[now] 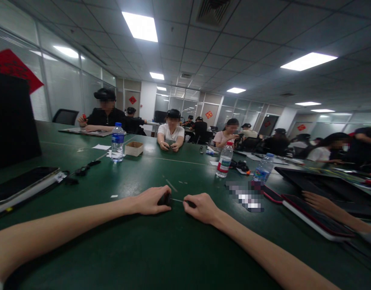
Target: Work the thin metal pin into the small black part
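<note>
My left hand (153, 200) is closed around a small dark object (165, 198) just above the green table (161, 245). Most of that object is hidden by the fingers, and I cannot tell its kind. To its right, my right hand (202, 206) grips the dark handle of what looks like a screwdriver (190, 204). Its thin pale shaft points left and reaches to the dark object. Whether the tip touches the object is too small to tell.
Water bottles (117, 143) (224, 160) (263, 168) and a small open box (134, 149) stand farther back. A dark device (25, 183) lies at left. On the right are a phone-like device (318, 215), a black tray (294, 181) and another person's hand (321, 205). People sit opposite.
</note>
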### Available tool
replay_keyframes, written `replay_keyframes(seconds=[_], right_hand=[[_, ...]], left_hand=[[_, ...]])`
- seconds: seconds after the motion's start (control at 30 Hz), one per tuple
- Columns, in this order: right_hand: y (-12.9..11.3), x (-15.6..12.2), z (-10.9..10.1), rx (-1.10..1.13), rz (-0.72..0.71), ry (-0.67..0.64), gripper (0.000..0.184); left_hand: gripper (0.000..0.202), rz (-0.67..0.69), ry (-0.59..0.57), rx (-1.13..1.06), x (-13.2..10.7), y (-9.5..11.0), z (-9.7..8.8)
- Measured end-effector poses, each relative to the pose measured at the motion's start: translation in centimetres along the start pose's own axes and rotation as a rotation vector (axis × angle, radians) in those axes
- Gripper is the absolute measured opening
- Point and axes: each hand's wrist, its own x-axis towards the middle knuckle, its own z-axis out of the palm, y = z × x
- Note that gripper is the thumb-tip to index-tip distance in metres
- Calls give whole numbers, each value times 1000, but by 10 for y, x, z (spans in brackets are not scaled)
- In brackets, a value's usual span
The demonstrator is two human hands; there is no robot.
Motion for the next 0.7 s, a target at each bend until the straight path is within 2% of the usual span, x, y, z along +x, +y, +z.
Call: replay_keyframes(seconds=[0.37,0.7], right_hand=[[0,-1,-2,61,-17,-22,29],[-1,0,-3,28,-4,-24,28]], left_hand=[[43,0,5,-9,0,0,0],[44,-6,-1,-8,0,-1,0]])
